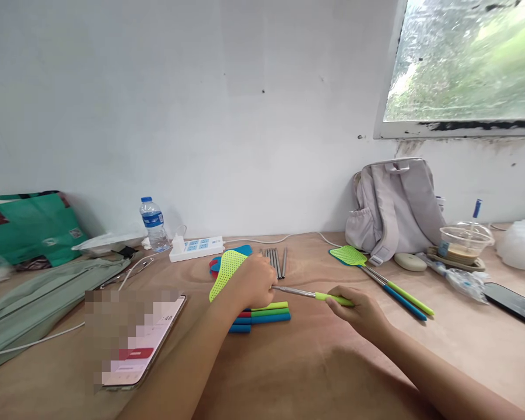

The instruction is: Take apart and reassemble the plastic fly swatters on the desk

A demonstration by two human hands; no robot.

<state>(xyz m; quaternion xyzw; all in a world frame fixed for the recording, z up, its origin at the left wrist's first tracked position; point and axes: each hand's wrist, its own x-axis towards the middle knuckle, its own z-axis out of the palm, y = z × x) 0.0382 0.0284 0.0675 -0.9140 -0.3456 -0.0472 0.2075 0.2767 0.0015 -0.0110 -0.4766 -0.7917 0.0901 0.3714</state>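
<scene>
Noting a lit phone [160, 335] lying on the worktop [297, 373] at near left, partly pixelated. Gripping a lime handle [321, 296] in the right hand [362, 309], thumb lying along it. Clenching the left hand [256, 279] round the other end of the metal rod [295, 290] running out of that handle. Keeping the hands apart, linked by rod and handle, over the middle of the worktop. Seeing a lime mesh head [225, 274] showing past the left hand; not being able to tell whether joined to the rod, with the fist hiding that spot. Finding coloured handles [271, 318] lying bundled just under the left wrist, in blue, green, yellow and red. Spotting loose rods [283, 265] lying side by side beyond the fist. Observing a lime swatter [349, 255] and a blue swatter [405, 300] lying together off to the right, heads overlapping. Looking farther: seeing a power strip [196, 249] and a water bottle [154, 223] standing before the wall [223, 116], a backpack [406, 204] leaning there at right.
</scene>
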